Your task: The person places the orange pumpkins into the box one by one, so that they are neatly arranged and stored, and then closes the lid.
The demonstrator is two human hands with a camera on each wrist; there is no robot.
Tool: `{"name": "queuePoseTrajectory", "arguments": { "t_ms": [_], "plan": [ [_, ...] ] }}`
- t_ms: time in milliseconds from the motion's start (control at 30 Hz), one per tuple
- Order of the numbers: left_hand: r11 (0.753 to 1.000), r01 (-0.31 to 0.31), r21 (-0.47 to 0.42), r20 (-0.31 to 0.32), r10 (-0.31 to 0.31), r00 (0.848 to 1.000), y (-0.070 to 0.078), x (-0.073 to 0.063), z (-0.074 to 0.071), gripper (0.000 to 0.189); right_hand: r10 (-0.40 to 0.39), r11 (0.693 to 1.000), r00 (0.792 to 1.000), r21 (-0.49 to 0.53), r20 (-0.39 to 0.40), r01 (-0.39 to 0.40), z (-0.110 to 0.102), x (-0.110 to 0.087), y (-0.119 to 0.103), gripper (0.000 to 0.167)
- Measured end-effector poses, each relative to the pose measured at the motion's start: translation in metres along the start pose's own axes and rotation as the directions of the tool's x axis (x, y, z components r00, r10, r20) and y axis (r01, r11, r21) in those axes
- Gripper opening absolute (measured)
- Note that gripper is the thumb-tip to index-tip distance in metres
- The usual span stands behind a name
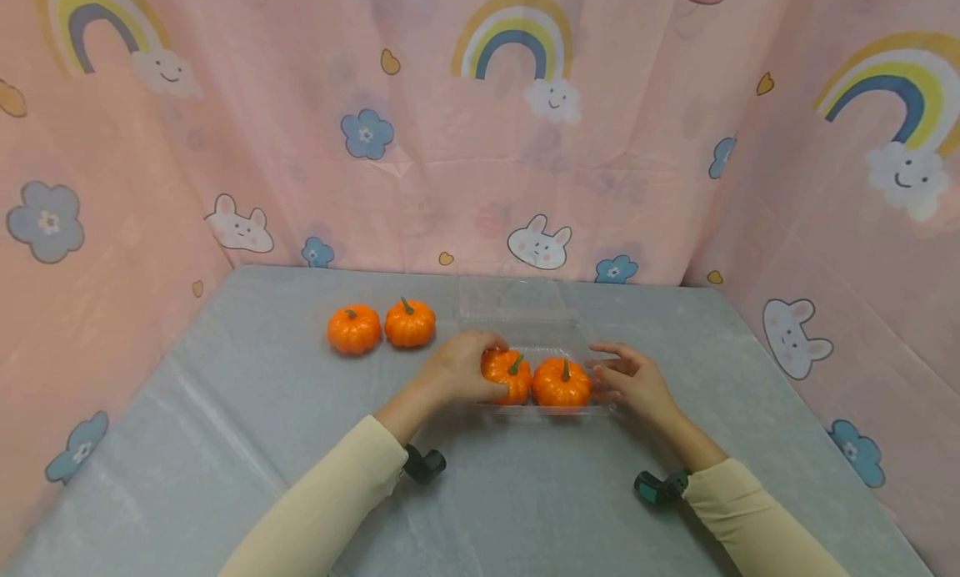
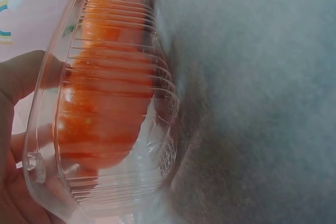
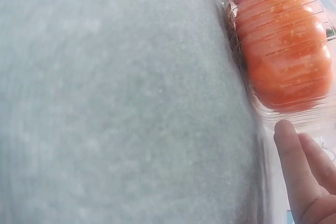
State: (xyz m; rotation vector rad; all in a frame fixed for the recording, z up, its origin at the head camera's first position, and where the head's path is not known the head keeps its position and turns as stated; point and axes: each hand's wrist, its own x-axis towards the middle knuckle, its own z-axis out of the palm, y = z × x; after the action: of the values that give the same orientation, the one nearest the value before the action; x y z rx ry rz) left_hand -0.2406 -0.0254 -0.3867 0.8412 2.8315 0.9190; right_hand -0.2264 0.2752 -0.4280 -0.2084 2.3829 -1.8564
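- Head view: the left hand (image 1: 459, 370) grasps the left pumpkin (image 1: 515, 378), which sits inside the clear container (image 2: 115, 195) on the surface (image 1: 555, 494)
- The right hand (image 1: 633, 385) is released, its fingers loosely extended at the container's right end; whether a fingertip touches the plastic, I cannot tell
- The right pumpkin (image 1: 561, 387) sits in the container just beside the left one, stem up; the lid (image 1: 517, 298) lies folded back behind
- Two more, the far-left pumpkin (image 1: 354, 329) and the stem-up pumpkin (image 1: 410, 323), stand outside, to the left
- The step in hand looks like settling the left pumpkin; best to lower it gently, level with its neighbour, before loosening the grasp
- Light bracing from the right hand should keep the thin box from sliding; pressing hard could bend its wall
- Withdraw the thumb upward, clear of the front rim, so it does not snag
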Motion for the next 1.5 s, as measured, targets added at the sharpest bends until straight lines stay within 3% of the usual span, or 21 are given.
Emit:
{"name": "queuePoseTrajectory", "arguments": {
  "t_ms": [433, 1100, 1300, 1500],
  "plan": [
    [0.999, -0.028, 0.017, 0.013, 0.028, 1.000, -0.0038, -0.0007, -0.0005, 0.050, 0.005, 1.000, 1.000, -0.019, 0.008, -0.005, -0.0003, 0.0004, -0.0024, 0.048],
    [0.999, 0.002, 0.035, 0.078, -0.005, 0.997, -0.0033, 0.0006, -0.0051, 0.054, -0.002, 0.999, 1.000, -0.037, 0.007, 0.002, -0.0006, -0.0006, -0.0021, 0.051],
    [1.000, -0.007, -0.016, 0.065, 0.008, 0.998, -0.0019, 0.0001, -0.0060, 0.060, -0.021, 0.999, 1.000, -0.029, 0.011, 0.021, -0.0008, -0.0014, -0.0011, 0.050],
    [0.993, -0.029, -0.111, -0.019, 0.027, 0.999, -0.0007, -0.0056, -0.0095, 0.059, -0.032, 0.999, 0.999, -0.030, 0.009, 0.032, -0.0006, -0.0013, -0.0005, 0.049]
  ]
}}
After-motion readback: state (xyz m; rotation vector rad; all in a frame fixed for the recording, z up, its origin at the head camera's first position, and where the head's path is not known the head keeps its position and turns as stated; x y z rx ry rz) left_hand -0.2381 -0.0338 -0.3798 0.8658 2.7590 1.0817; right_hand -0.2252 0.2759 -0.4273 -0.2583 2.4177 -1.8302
